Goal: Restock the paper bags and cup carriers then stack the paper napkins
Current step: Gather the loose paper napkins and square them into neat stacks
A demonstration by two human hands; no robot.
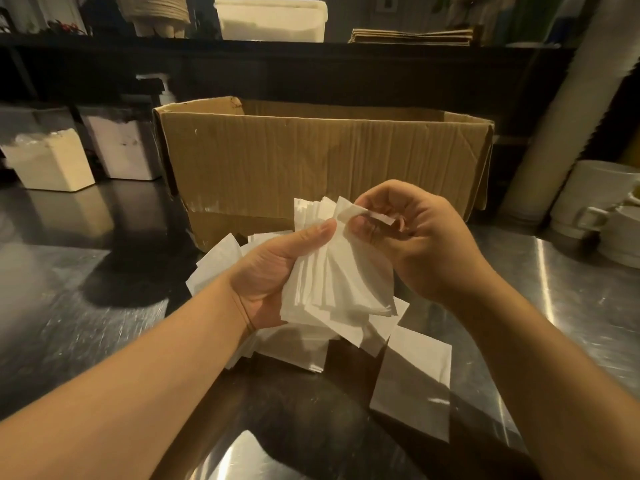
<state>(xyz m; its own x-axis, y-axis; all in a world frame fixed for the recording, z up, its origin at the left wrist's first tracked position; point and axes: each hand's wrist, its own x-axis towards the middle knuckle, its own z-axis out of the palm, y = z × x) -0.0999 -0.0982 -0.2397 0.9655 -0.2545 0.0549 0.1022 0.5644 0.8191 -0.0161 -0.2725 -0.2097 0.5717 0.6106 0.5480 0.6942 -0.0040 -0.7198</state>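
Napkins in hand: fanned bundle of white paper napkins [341, 271] held above steel table [571, 289], before open cardboard box [311, 157].
Left hand [277, 268]: curled round bundle, thumb pressed on top sheet.
Right hand [412, 237]: pinching one napkin's upper corner between thumb and fingertips.
Loose napkins [412, 379]: scattered on table beneath both hands.
Right edge: stacked white cups [602, 209].

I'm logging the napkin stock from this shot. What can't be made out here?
- Inside of the cardboard box: hidden by its front wall, head view.
- Napkin count in the left hand: the fanned bundle overlaps itself.
- Loose napkins on the counter: partly covered by hands and bundle.
- Right hand: pinches one sheet's edge.
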